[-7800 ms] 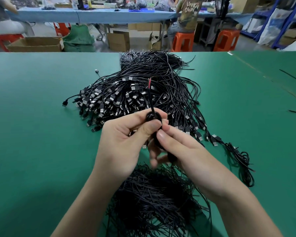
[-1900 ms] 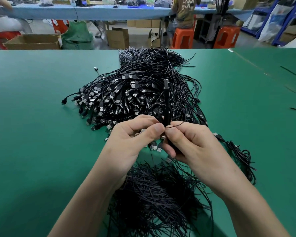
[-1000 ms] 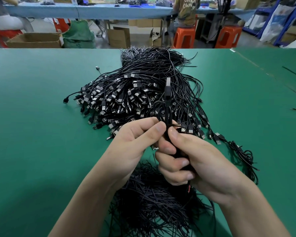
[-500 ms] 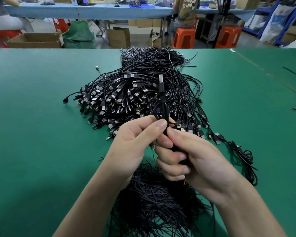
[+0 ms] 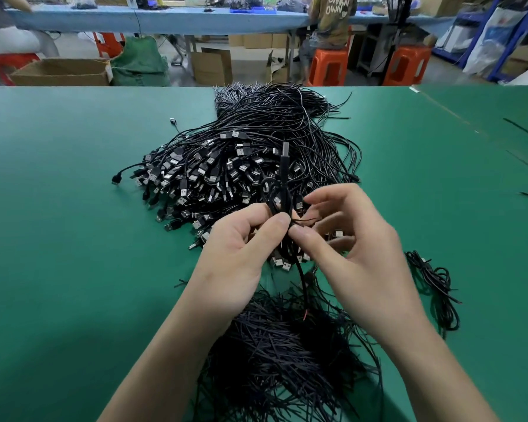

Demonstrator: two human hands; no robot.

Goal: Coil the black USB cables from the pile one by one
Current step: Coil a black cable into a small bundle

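A big pile of black USB cables (image 5: pixel 244 166) lies on the green table (image 5: pixel 58 239), plugs toward me. My left hand (image 5: pixel 241 251) pinches one black USB cable (image 5: pixel 284 175) between thumb and forefinger, its plug pointing up and a small loop just above my fingers. My right hand (image 5: pixel 345 248) touches the same cable with its thumb tip at the pinch point; its other fingers are spread and loosely bent. The cable's tail hangs down between my hands, ending in a red wire tip (image 5: pixel 304 315).
A heap of thin black ties (image 5: pixel 275 354) lies close to me under my wrists. A few coiled cables (image 5: pixel 436 287) lie at the right. Loose cable pieces lie at the far right. Beyond the table edge are cardboard boxes, orange stools and seated people.
My right hand has opened its curled fingers from around the cable bundle and now only its thumb meets it. The cable tail has dropped free below. My left hand keeps its pinch.
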